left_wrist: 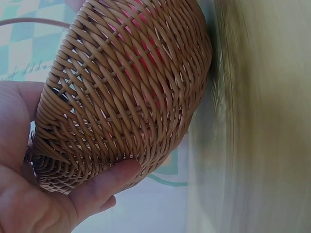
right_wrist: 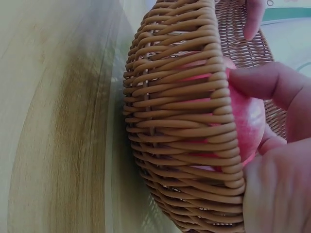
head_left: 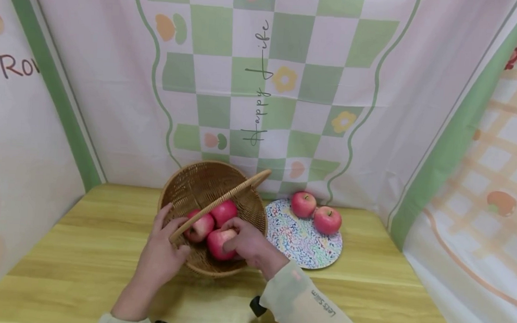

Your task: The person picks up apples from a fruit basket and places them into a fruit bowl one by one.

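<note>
A brown wicker basket (head_left: 188,177) with an arched handle (head_left: 222,198) stands tilted toward me on the table and contains three red apples. My left hand (head_left: 161,253) grips its left rim near the foot of the handle; in the left wrist view the fingers (left_wrist: 104,187) lie along the woven outside. Inside the basket, my right hand (head_left: 252,245) holds the nearest apple (head_left: 218,241), thumb and fingers about it. Behind that one lie a second apple (head_left: 201,226) and a third apple (head_left: 224,211). In the right wrist view the basket wall (right_wrist: 184,121) partly hides the held apple (right_wrist: 248,121).
To the basket's right, a round multicoloured patterned plate (head_left: 298,250) carries two more apples, one apple (head_left: 303,204) at its back and another apple (head_left: 327,220) at its right. Printed cloth (head_left: 289,47) hangs behind the wooden table (head_left: 379,263) and at both sides.
</note>
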Demonstrator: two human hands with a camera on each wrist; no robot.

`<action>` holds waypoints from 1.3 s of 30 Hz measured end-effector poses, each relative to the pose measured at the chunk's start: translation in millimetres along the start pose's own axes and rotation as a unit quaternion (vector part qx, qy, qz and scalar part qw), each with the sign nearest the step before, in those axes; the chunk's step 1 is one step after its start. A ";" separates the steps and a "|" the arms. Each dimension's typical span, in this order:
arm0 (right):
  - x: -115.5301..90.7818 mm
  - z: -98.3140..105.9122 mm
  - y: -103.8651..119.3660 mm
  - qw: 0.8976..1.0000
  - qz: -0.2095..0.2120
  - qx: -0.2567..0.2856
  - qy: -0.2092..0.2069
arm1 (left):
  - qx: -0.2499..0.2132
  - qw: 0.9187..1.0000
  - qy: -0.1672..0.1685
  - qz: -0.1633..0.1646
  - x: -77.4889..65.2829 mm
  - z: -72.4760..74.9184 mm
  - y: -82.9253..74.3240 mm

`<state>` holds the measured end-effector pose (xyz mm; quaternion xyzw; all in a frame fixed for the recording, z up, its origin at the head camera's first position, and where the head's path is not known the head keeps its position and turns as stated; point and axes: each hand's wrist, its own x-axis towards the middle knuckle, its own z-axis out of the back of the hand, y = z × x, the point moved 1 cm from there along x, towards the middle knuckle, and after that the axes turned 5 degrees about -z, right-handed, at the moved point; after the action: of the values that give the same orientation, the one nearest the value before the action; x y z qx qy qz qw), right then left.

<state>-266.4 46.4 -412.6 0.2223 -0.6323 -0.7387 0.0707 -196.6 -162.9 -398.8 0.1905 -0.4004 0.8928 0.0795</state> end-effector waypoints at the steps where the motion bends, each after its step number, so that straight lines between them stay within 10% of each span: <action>1: -0.1 0.5 -0.3 1.000 0.004 0.012 0.007 | 0.002 1.000 -0.001 0.000 0.1 -0.2 0.3; 39: -1.4 15.8 -0.7 0.977 0.122 0.161 0.071 | -0.026 0.999 0.008 0.026 -3.3 0.1 6.4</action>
<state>-271.6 61.4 -411.4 0.2037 -0.7589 -0.5953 0.1678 -195.5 -167.2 -404.4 0.1714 -0.4274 0.8853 0.0645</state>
